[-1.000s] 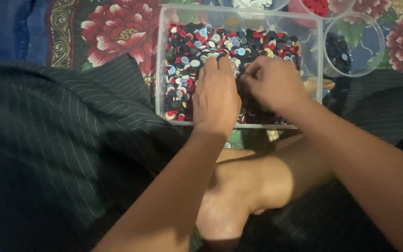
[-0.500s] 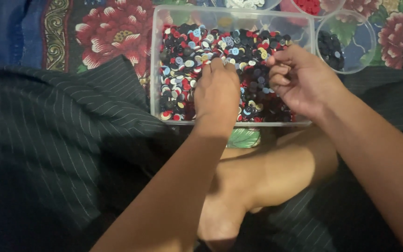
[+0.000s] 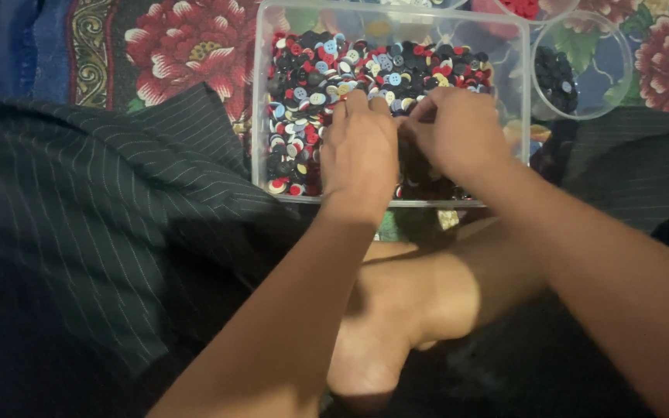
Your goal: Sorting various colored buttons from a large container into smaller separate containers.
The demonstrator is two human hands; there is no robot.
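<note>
Both my hands are in the clear rectangular tub [image 3: 272, 101], centre-top of frame. Left hand [image 3: 359, 151] lies palm-down, fingers loosely curled, tips resting on the mixed buttons [image 3: 311, 93]; can't tell if it grips any. Right hand [image 3: 458, 131] sits just beside it, thumb and forefinger pinched together at the pile, touching the left's fingertips; whatever is in the pinch is hidden. Progress, my read: early. The tub is heaped with red, black, blue and white buttons, unsorted. Round clear cup [image 3: 605, 46] at upper right holds a small batch of black buttons [image 3: 557, 77]; another container with red ones [image 3: 522, 8] is cut off at the top edge.
</note>
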